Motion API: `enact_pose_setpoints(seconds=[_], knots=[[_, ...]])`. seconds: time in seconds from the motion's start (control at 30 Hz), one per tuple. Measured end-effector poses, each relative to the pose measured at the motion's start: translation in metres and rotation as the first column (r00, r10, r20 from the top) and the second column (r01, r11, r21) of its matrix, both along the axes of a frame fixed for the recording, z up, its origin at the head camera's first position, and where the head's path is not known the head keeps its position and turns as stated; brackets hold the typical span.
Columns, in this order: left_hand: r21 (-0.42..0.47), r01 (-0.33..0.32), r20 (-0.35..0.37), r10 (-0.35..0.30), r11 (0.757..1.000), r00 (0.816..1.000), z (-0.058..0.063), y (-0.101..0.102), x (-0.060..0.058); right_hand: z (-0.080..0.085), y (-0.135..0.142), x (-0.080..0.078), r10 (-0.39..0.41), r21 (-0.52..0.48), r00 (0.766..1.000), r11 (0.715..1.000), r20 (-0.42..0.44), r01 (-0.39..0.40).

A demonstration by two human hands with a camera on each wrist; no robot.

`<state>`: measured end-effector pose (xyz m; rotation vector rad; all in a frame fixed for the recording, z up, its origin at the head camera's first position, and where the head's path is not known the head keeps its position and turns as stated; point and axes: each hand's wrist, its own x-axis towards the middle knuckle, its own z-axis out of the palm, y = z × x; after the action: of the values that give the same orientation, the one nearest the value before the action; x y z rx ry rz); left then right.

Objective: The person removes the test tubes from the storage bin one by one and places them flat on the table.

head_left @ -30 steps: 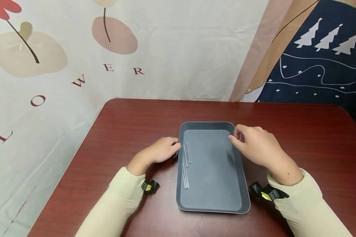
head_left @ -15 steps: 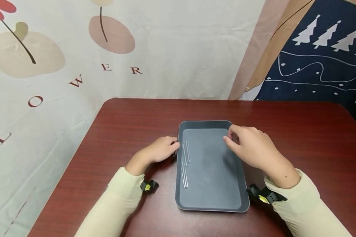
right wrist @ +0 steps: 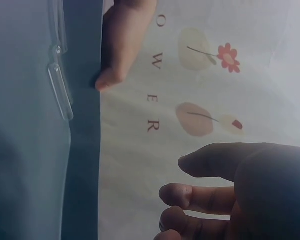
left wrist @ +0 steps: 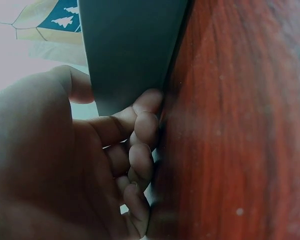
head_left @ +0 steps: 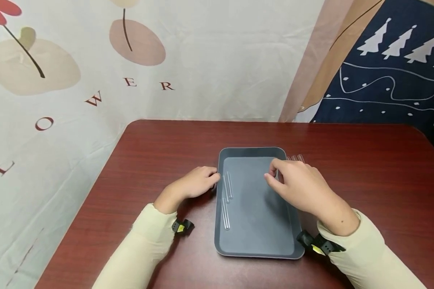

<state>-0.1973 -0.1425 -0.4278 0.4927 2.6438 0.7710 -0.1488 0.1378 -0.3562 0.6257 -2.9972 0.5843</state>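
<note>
A grey tray (head_left: 260, 237) lies on the table. Along its left side are several clear tubes (head_left: 225, 214) with rounded ends. At the tray's left wall my left hand (head_left: 198, 182) holds the edge: its thumb lies at the rim and its curled fingers (left wrist: 146, 129) press low against the outer wall. My right hand (head_left: 301, 186) hovers over the tray's right side, thumb and fingers bent toward each other with a gap and nothing between them. More clear tubes (head_left: 295, 157) show just beyond the right hand, outside the tray, partly hidden by it.
The dark red wooden table (head_left: 376, 168) extends on both sides of the tray. Behind it hangs a pale printed cloth (head_left: 217, 60), with a dark blue tree-patterned cloth (head_left: 387, 88) at the right. Wrist cameras sit under both forearms.
My right hand has moved left and slightly toward me, from the tray's right rim to over its inside, uncovering the tubes beyond the rim. The left hand has stayed at the tray's edge.
</note>
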Motion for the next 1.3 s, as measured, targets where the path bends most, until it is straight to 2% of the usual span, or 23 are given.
enact_pose_setpoints(seconds=[0.23,0.47,0.87,1.1,1.3], knots=[[0.001,0.004,-0.005,-0.004,1.000,1.000,0.001,0.000,0.000,-0.003,-0.005,0.003,0.032,0.000,0.999,0.999,-0.014,-0.032],[0.008,-0.020,-0.006,0.020,1.000,1.000,0.001,-0.002,0.000,0.000,-0.006,0.003,0.037,-0.007,0.998,0.999,-0.042,-0.037],[0.002,0.000,-0.027,0.000,1.000,1.000,0.003,0.000,0.003,-0.004,-0.009,0.006,0.043,-0.005,0.998,0.999,-0.047,-0.043],[0.008,-0.005,-0.017,0.006,1.000,1.000,0.006,-0.002,0.004,-0.003,-0.015,0.007,0.061,-0.007,0.997,0.998,-0.038,-0.061],[0.015,0.005,0.001,-0.005,1.000,1.000,0.004,-0.001,0.003,-0.005,-0.020,0.012,0.065,-0.009,0.998,0.998,-0.024,-0.065]])
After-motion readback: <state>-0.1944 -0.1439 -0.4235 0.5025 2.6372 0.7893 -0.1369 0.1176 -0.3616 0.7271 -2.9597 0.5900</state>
